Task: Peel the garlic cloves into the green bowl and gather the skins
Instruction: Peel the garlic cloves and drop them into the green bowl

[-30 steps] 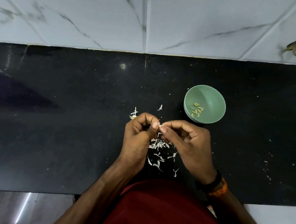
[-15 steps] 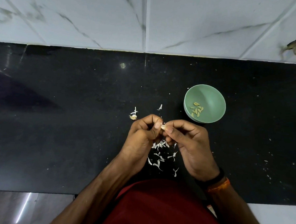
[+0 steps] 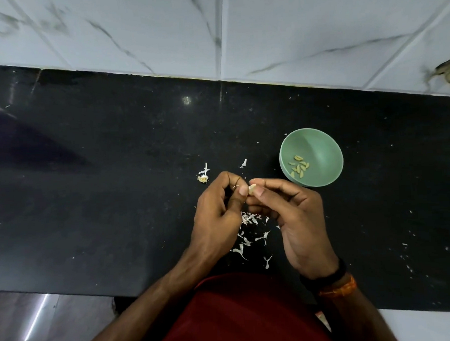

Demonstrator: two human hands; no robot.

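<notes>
Head view. A garlic clove (image 3: 252,189) is pinched between the two hands above the black worktop (image 3: 114,176). The left hand (image 3: 218,209) forms a narrow grip, its thumb tip pressed against the clove's left side and its other fingers curled inward; a thin strip of skin (image 3: 235,187) projects just left of that thumb. The right hand (image 3: 297,218) holds the clove from the opposite side between thumb and forefinger, the remaining fingers curled beneath. Both grips meet at the clove.

The green bowl (image 3: 322,149) stands on the worktop up and to the right of the grips, near the right hand's knuckles but apart from them. Several peeled cloves (image 3: 300,167) lie on its inner floor toward the left wall.

Loose garlic skins (image 3: 250,229) lie scattered on the worktop directly below the grips, between the two wrists. A root stub with skin (image 3: 204,177) lies just left of the left hand's knuckles, and a single skin flake (image 3: 243,163) lies above the grips.

A dark band and an orange thread (image 3: 338,289) circle the right wrist. White marbled tiles (image 3: 133,31) border the worktop's far edge.
</notes>
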